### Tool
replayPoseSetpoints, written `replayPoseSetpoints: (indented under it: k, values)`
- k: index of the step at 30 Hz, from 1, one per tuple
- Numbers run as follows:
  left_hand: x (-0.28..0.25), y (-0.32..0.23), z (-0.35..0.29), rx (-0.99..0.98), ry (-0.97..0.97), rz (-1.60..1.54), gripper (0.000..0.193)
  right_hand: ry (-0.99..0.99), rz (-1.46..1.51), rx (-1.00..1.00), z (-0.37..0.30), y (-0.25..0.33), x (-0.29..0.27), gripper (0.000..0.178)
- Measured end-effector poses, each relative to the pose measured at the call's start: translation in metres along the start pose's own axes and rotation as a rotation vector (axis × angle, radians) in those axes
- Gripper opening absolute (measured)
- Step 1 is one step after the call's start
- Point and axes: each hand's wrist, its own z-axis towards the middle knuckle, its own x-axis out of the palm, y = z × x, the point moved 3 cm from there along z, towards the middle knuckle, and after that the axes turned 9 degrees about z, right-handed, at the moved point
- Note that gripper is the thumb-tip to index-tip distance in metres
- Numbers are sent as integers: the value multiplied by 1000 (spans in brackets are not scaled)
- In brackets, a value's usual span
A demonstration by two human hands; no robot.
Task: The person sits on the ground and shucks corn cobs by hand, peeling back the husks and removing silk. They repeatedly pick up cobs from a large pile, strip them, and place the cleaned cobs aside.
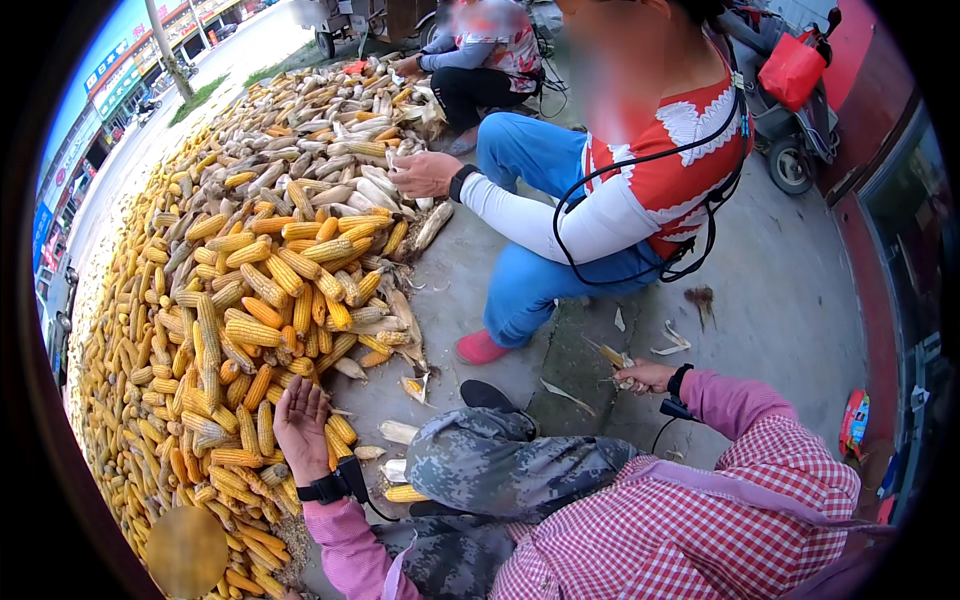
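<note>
My left hand [302, 428] is open beside the near edge of a large pile of husked yellow corn [262, 330], palm turned up, fingers slightly curled. Nothing shows in it. Out to the right, over the concrete, my right hand [648, 376] is closed around a small corn ear [610, 355] with pale husk at its base; the fingers partly cover it. Dark bands circle both my wrists. A few ears, one a bare yellow ear of corn [405, 493], lie on the ground by my knee.
A co-worker in red and white [640, 170] sits ahead, one hand at the unhusked corn [330, 165]. Another person [490, 60] sits farther back. Husk scraps [672, 338] lie on the concrete. A scooter with a red bag [792, 70] stands far right.
</note>
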Motion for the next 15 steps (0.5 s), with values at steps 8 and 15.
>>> replayPoseSetpoints:
  k: [8, 15]
  values:
    - [-33, 31, 30, -116, 36, 12, 39, -373, 245, -25, -31, -86, -103, 14]
    - [-54, 56, 49, -270, -45, 12, 36, -247, 251, 47, -29, -148, -64, 15]
